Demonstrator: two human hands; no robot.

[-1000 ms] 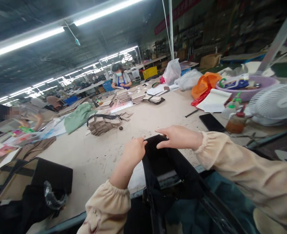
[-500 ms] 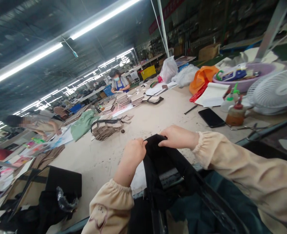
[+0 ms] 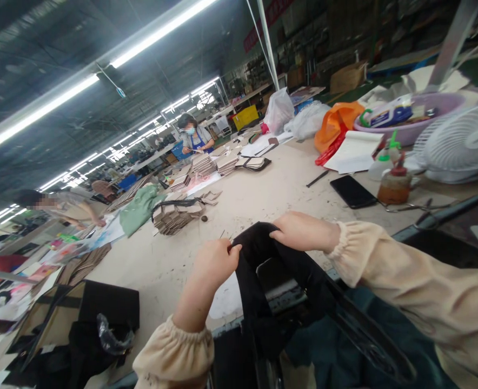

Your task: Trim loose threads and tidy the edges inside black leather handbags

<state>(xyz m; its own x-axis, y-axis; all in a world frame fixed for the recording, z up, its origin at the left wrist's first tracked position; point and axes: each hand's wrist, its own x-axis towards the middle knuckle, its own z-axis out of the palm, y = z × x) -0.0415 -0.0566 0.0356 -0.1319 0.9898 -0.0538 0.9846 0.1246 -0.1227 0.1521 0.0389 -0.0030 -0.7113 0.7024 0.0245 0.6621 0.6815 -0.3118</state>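
Note:
A black fabric piece, like a bag part with an open middle, is stretched up over the near edge of the table. My left hand pinches its left upper corner between thumb and fingers. At the right upper corner, my right hand grips the same piece, thumb on the inner side. The top band spans between both hands. Its lower part runs down toward my lap and blends with other dark material, so where it ends I cannot tell.
Stacked brown pieces and a green cloth lie beyond. At right are a phone, an oil bottle, a white fan and a purple basin. Black box-like pieces stand left. Two people work farther off.
My hands have drawn apart, the left one leftward and slightly down, the right one a little rightward. The black fabric's top band is spread wider between them.

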